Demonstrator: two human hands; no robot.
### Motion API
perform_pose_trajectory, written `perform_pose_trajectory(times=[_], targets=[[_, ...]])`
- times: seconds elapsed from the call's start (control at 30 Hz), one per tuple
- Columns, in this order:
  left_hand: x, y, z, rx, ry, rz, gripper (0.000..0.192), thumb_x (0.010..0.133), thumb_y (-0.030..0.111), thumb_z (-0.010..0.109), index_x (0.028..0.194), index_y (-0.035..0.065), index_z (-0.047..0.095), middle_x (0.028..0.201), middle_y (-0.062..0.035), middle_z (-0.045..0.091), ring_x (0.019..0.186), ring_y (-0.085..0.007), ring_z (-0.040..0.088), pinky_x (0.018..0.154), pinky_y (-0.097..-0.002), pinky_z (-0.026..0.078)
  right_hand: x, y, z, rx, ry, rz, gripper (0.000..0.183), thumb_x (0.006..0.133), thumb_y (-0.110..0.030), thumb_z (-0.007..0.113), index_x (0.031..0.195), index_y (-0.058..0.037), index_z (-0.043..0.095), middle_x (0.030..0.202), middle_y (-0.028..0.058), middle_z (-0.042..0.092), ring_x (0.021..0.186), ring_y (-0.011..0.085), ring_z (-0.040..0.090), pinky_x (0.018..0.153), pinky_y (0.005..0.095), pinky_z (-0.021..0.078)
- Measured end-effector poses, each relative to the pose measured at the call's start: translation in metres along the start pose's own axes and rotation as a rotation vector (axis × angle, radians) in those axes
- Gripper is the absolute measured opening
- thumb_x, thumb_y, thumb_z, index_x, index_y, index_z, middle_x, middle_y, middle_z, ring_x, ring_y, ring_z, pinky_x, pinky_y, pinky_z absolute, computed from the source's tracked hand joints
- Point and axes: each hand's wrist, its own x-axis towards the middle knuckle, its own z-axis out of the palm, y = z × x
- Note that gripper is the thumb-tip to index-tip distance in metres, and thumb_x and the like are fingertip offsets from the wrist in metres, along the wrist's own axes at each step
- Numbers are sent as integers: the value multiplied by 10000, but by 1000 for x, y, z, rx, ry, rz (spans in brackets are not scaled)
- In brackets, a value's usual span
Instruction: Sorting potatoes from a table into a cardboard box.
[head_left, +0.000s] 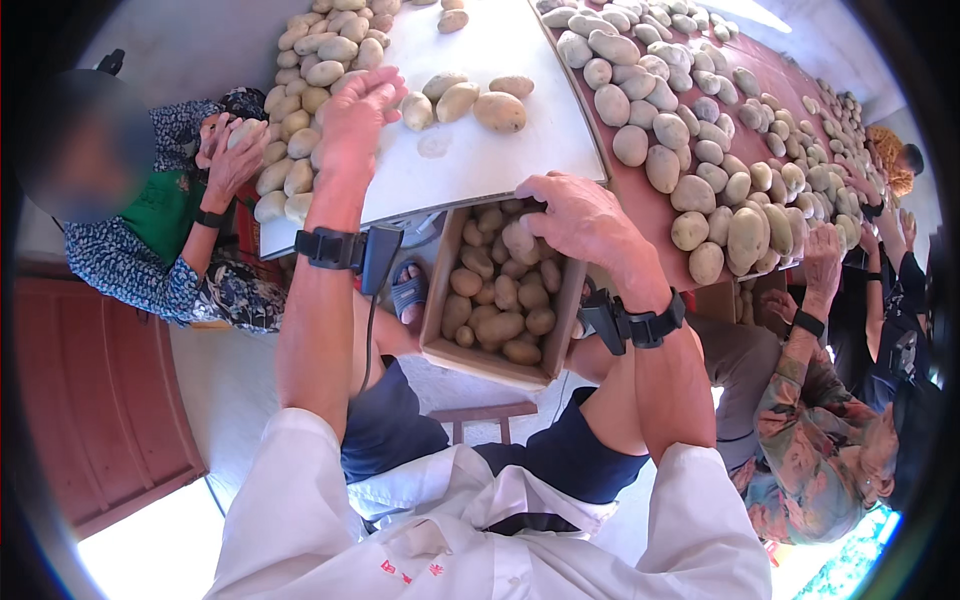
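Observation:
My left hand (361, 109) is above the white tabletop (480, 169), beside a heap of potatoes (300, 142). Its fingers are extended, with no potato visible in them, and the tips come close to a loose potato (417, 111). Several more potatoes (499, 112) lie just right of that one. Over the cardboard box (431, 322) at the table's front edge, my right hand (589, 217) has thumb and fingers apart. A pale potato (517, 240) is right below the thumb, blurred and apparently outside the grip. Many potatoes (499, 328) fill the box's floor.
A reddish tabletop (652, 251) piled with potatoes (671, 131) adjoins on the right. One person (180, 217) sits at left, holding a potato (244, 133). Another person in a patterned sleeve (810, 435) works at right, others beyond. The box stands between my knees.

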Motion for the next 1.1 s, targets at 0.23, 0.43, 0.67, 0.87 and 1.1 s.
perform_pose_trajectory(times=[0.23,0.43,0.67,0.87,1.1], targets=[[46,-48,17,827,-116,275,543,869,285,756,1333,28,641,1295,-231,647,1179,-344,647,1011,-403,509,11,-4,-7,127,19,107,347,907,-242,592,1186,-61,692,1137,191,710,1151,370,635,1013,464,478],[71,-75,22,950,-258,404,720,839,344,800,1456,68,550,1452,-240,519,1410,-359,440,1189,-427,360,43,4,-7,138,154,179,432,890,-257,624,1286,-87,646,1248,170,662,1211,356,610,1016,471,485],[72,-76,37,989,-340,306,809,777,404,811,1499,178,525,1550,-307,400,1465,-418,387,1195,-443,362,138,23,-3,104,199,192,807,761,-367,779,1504,-218,500,1593,172,375,1469,368,388,1141,476,425],[70,-70,42,1037,-374,258,751,759,355,793,1464,230,568,1543,-308,409,1458,-423,393,1187,-448,374,180,28,8,-77,0,155,817,749,-385,788,1497,-200,516,1645,184,271,1532,446,227,1170,547,370],[66,-69,44,1051,-346,267,691,746,349,793,1407,246,620,1530,-281,435,1405,-428,454,1165,-450,402,179,17,12,-120,22,195,602,786,-298,725,1370,-179,641,1541,175,377,1500,476,250,1146,532,420]])
